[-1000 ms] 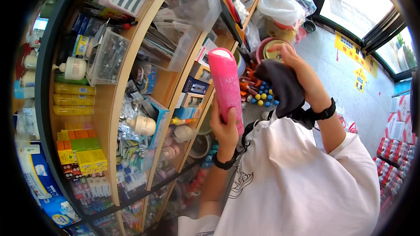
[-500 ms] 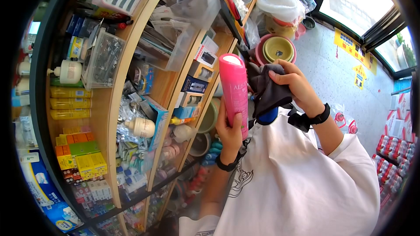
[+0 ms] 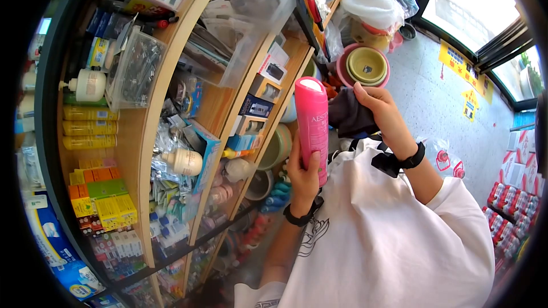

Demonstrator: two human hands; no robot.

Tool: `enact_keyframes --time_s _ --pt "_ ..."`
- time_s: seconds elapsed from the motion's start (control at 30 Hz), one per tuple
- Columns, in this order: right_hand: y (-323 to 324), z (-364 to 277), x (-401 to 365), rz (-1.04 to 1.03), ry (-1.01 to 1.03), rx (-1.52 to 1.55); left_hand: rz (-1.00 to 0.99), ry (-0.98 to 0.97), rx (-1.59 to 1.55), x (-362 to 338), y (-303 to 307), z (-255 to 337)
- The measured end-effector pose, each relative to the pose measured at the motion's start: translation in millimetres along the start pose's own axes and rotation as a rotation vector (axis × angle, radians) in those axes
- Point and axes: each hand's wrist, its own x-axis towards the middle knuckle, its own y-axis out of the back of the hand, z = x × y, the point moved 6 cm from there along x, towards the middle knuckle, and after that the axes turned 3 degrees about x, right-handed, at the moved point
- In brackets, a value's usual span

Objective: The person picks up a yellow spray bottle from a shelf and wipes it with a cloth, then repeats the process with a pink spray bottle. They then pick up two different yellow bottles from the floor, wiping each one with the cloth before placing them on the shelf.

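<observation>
My left hand is closed around the lower part of a pink bottle with pale lettering, its light round end tilted up toward me. Pinched between the thumb and fingers of my right hand is a dark grey cloth. The cloth hangs bunched just right of the bottle; whether it touches the bottle's side is hard to tell. Black bands circle both wrists.
Wooden shelves full of goods run along my left, holding a clear plastic box, yellow tubes and a cream pump bottle. Nested bowls stand ahead. Red packs are stacked at the right, near a glass door.
The pink bottle has shifted slightly right and down in my left hand. The cloth has been gathered into a smaller bunch, and the blue item seen below it is out of sight.
</observation>
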Motion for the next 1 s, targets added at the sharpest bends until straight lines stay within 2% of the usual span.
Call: enact_keyframes --time_s 0.03,0.1,0.2,0.33,0.4,0.5,0.6,0.73,0.8,0.83,0.9,0.93,1.0 --pt "0.6 2.9 1.2 -0.001 -0.002 0.000 0.001 0.001 0.000 -0.7 0.6 -1.1" --pt "7.2 -8.1 2.6 0.122 0.328 -0.348 0.012 -0.013 0.023 -1.5 2.9 -2.3" --pt "15.7 -5.3 6.2 0.230 0.402 -0.389 0.006 -0.003 0.021 -1.9 5.5 -2.9" --pt "24.2 -7.4 10.9 0.236 0.448 -0.434 0.008 0.016 0.012 -3.5 7.6 -5.3" --pt "23.8 4.3 18.3 0.083 0.247 -0.328 0.012 0.026 0.009 -4.5 9.3 -6.7" --pt "17.1 0.5 14.9 0.023 0.155 -0.299 0.008 0.051 -0.006 -5.3 7.5 -5.4" --pt "-2.6 -16.4 3.8 0.009 0.233 -0.250 -0.026 0.034 0.007 -8.0 7.4 -11.2" --pt "5.1 -5.0 8.7 -0.038 0.199 -0.285 -0.082 -0.005 0.040 -10.6 1.1 -3.8" --pt "-4.2 8.6 3.3 -0.201 -0.119 0.089 -0.116 0.020 0.029 -10.8 -2.0 -8.8" --pt "-9.1 5.4 -1.5 -0.200 -0.119 0.090 -0.118 0.021 0.029 -10.8 -2.7 -12.3" --pt "-31.8 -0.8 -14.4 -0.271 -0.162 0.457 -0.080 0.124 -0.203 -8.4 -1.9 -24.7" --pt "-40.0 2.9 -16.4 -0.378 -0.112 0.617 -0.082 0.125 -0.203 -4.0 -5.0 -17.2" --pt "-50.4 -4.2 -26.5 -0.433 0.262 0.370 -0.060 0.051 -0.079 4.7 -10.8 5.0"
